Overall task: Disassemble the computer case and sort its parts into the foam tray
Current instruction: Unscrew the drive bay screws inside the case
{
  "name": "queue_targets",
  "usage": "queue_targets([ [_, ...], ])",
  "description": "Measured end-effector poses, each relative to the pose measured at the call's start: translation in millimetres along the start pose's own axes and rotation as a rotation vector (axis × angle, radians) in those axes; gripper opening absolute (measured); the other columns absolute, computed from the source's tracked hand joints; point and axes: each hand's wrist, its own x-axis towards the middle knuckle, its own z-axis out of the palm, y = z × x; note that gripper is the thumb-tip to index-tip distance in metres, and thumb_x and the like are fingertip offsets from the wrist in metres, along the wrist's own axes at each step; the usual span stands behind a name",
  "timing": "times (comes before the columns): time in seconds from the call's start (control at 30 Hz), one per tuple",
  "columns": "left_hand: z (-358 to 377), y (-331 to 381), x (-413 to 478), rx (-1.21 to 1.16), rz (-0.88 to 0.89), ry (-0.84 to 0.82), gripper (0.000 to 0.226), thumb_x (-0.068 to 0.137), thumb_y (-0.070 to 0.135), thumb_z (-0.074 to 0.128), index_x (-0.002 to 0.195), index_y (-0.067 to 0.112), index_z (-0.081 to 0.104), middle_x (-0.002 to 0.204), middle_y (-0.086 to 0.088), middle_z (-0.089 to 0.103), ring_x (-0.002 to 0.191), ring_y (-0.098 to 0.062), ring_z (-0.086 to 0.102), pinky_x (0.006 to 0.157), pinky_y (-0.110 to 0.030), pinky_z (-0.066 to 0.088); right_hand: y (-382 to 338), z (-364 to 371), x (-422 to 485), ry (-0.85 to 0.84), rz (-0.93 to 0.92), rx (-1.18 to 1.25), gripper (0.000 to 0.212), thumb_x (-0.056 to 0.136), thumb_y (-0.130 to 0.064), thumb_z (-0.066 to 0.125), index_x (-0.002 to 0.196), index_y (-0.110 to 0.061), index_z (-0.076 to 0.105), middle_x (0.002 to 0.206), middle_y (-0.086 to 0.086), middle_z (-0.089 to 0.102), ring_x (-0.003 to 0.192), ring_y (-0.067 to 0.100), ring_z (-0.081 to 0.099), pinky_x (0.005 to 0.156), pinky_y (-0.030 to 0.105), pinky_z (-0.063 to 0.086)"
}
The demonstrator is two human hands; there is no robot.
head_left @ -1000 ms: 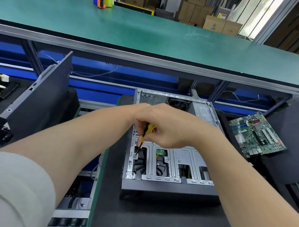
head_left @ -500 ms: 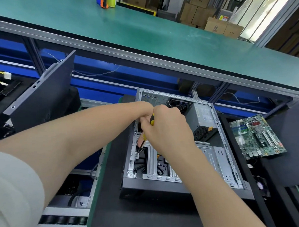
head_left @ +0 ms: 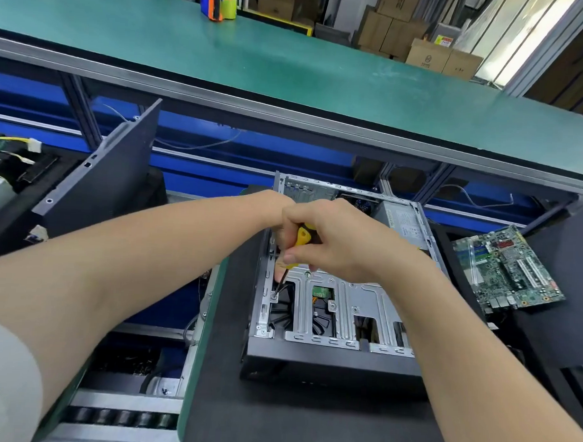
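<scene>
Right below the two hands sits the computer case [head_left: 327,359], lying open side up on a black mat [head_left: 275,417], its dark front edge nearest the person. The right hand [head_left: 339,246] is curled round the yellow handle of a screwdriver [head_left: 301,237], thumb pressed along the grip. The thin black shaft slants down and to the left, and its tip stands on a screw [head_left: 274,297] at the left edge of the silver drive bracket [head_left: 346,310]. The left hand [head_left: 279,233] is tucked in behind the right one. Only a bit of it and a fingertip beside the shaft show, so I cannot tell whether it grips anything.

Under the bracket, just beneath the screwdriver tip, black fan blades [head_left: 281,312] show through the openings. Beyond the right hand, a grey power supply [head_left: 402,222] sits in the far corner of the case.

Off to the right of the hands, well apart from the case, a green motherboard [head_left: 505,267] lies on dark foam [head_left: 567,299]. To the left of the left forearm, a dark side panel [head_left: 101,179] leans upright. Far beyond both hands, on the green bench [head_left: 290,63], stands an orange and green tape dispenser [head_left: 217,3].
</scene>
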Motion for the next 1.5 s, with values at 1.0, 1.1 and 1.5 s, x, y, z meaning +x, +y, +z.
queue_targets([
  [1.0, 17, -3, 13, -0.026, 0.093, -0.110, 0.099, 0.073, 0.064, 0.080, 0.153, 0.020, 0.042, 0.139, 0.001, 0.048, 0.114, -0.020, 0.039, 0.085, -0.032, 0.033, -8, 5, 5, 0.071, 0.132, -0.129, 0.028, 0.098, -0.033, 0.068, 0.078, -0.021, 0.054, 0.067, -0.003, 0.067, 0.055, 0.012, 0.057, 0.055, 0.030, 0.047],
  [1.1, 17, -2, 9, -0.065, 0.066, -0.130, 0.089, 0.071, 0.065, 0.081, 0.144, 0.023, 0.052, 0.121, 0.008, 0.043, 0.110, -0.018, 0.037, 0.069, -0.026, 0.035, -5, -1, 4, 0.015, 0.047, -0.155, 0.023, 0.093, -0.033, 0.076, 0.080, -0.025, 0.058, 0.079, -0.008, 0.063, 0.071, 0.010, 0.057, 0.061, 0.034, 0.045],
  [1.5, 20, 1, -14, -0.144, -0.200, 0.050, 0.045, 0.109, 0.012, 0.038, 0.150, -0.005, 0.034, 0.159, -0.016, 0.035, 0.147, -0.028, 0.033, 0.112, -0.030, 0.029, -8, 3, 4, -0.016, -0.167, -0.208, 0.013, 0.086, -0.014, 0.066, 0.089, -0.026, 0.065, 0.094, -0.010, 0.054, 0.088, 0.010, 0.052, 0.076, 0.030, 0.046],
])
